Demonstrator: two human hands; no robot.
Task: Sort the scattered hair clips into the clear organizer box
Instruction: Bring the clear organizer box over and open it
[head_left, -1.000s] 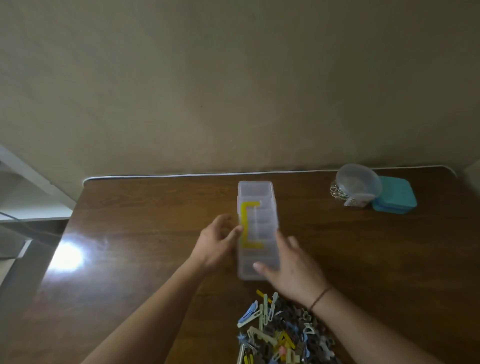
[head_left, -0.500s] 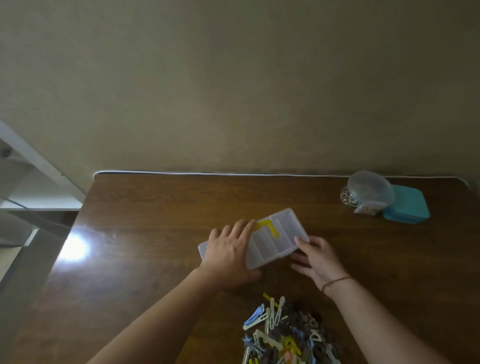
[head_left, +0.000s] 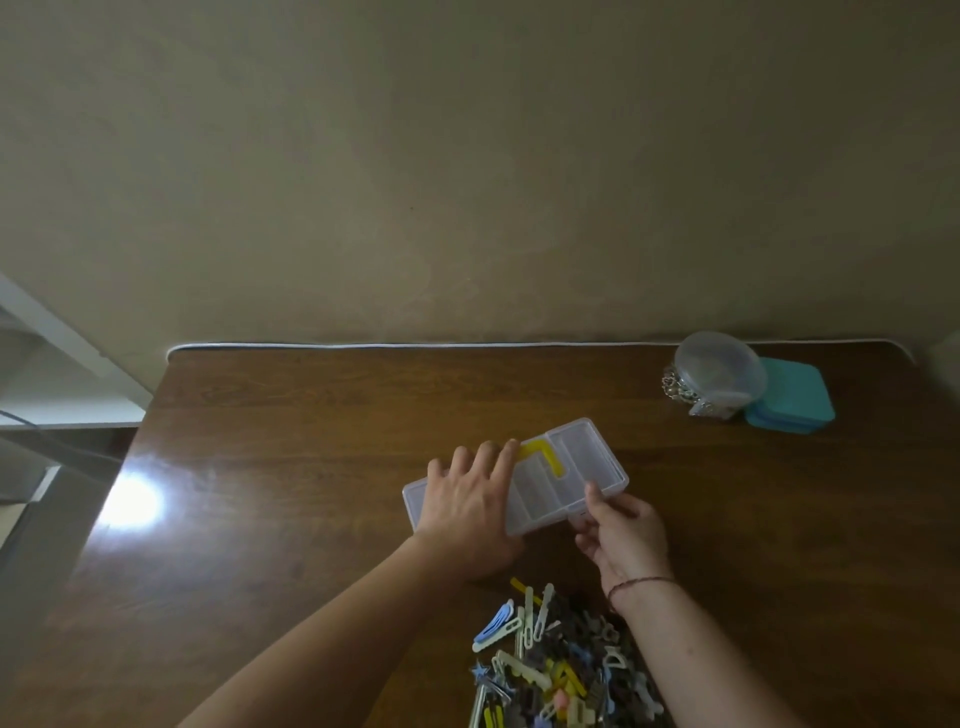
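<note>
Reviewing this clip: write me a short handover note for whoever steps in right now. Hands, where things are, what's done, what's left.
Left hand: flat on the clear organizer box, pressing it to the table.
Right hand: fingers at the box's near edge, apparently at the latch.
Box: lying flat, lid shut, something yellow inside.
Hair clips: all piled near the person.
Done: box laid down.
Left: open it, sort every clip.

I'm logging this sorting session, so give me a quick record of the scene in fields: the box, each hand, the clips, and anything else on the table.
organizer box: clear, lid closed, flat on the wooden table
left hand: palm flat on the box's left half
right hand: fingers at the box's near right edge, by the latch
hair clips: mixed-colour pile, near table edge, none sorted
other items: clear round container, teal case, far right
</note>
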